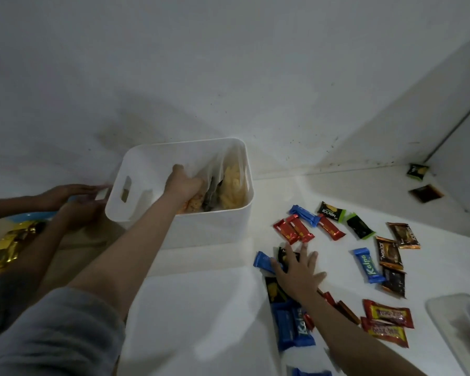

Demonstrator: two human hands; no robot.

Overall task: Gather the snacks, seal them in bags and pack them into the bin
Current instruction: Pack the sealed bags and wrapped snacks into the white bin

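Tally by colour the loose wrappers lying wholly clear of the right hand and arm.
Blue wrappers: 2
Red wrappers: 5
Green-and-black wrappers: 3
Brown wrappers: 4
Total: 14
More lie partly hidden under the right hand.

Blue wrapper (369, 265): "Kalpa", white lettering.
Blue wrapper by right forearm (301, 325): "Kalpa".
Brown wrapper (389, 252): "NEXTAR".
Green-edged black wrapper (331, 211): "NEXTAR", inverted.
Red wrappers (387, 313): print illegible.
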